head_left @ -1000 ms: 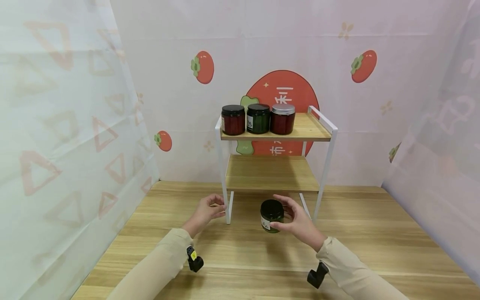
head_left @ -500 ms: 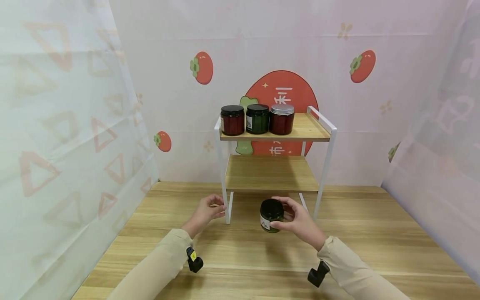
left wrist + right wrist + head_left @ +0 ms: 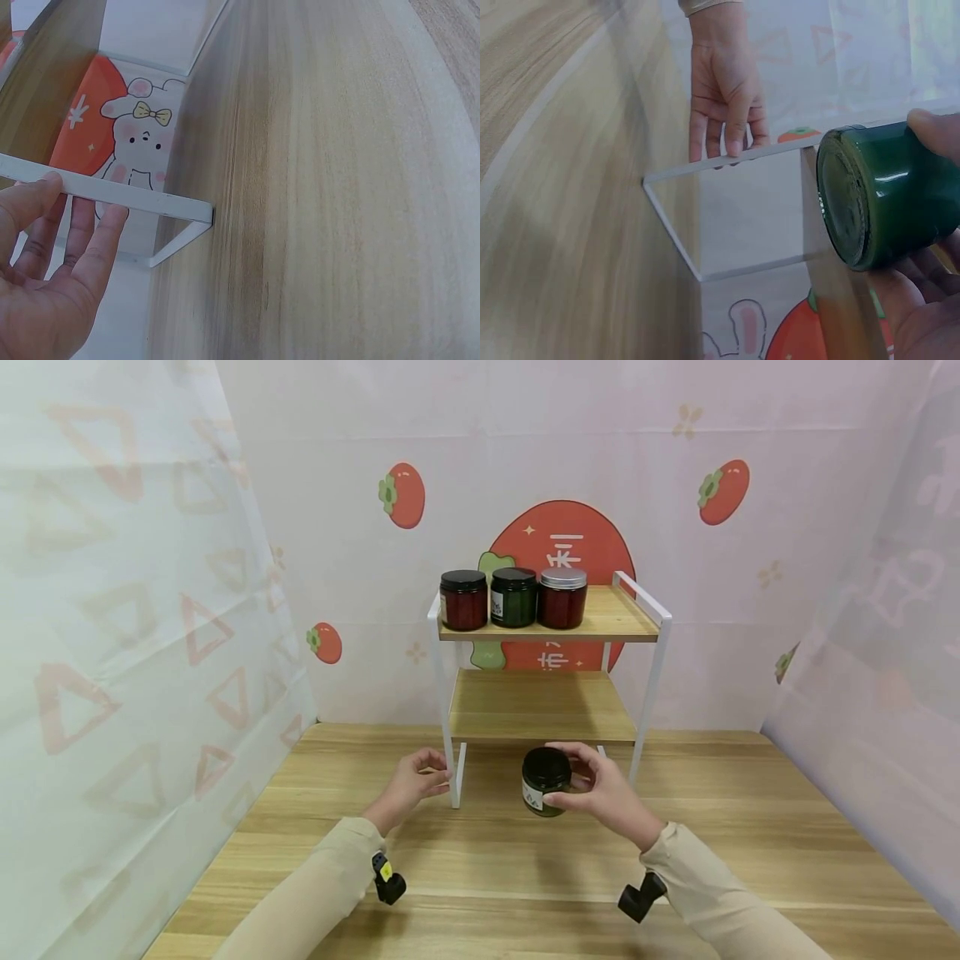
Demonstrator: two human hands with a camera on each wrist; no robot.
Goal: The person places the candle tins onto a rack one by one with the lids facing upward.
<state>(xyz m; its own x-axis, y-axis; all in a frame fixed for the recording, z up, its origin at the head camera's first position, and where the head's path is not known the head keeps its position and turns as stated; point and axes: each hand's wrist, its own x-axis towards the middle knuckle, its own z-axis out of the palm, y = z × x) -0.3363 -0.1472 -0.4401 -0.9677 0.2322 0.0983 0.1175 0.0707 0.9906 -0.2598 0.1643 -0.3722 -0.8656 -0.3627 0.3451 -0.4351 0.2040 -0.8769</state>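
My right hand [image 3: 609, 793] grips a green jar [image 3: 546, 783] with a black lid and a white label. The jar hangs above the table, just in front of the rack's lower opening. In the right wrist view the green jar [image 3: 900, 191] shows its base, with thumb and fingers on opposite sides. My left hand [image 3: 408, 785] pinches the front left white leg [image 3: 450, 760] of the two-tier wooden rack [image 3: 543, 706]. The left wrist view shows the left hand [image 3: 64, 277] with its thumb and fingertips at the white leg [image 3: 112, 193].
On the rack's top shelf [image 3: 615, 610], towards the left, stand a red jar with a black lid [image 3: 464, 608], a green jar with a black lid [image 3: 514, 603] and a red jar with a silver lid [image 3: 562, 605]. Printed cloth [image 3: 337, 552] encloses the wooden table [image 3: 720, 827].
My right hand has lifted the held green jar slightly, after staying almost still before. The left hand has stayed on the rack's leg.
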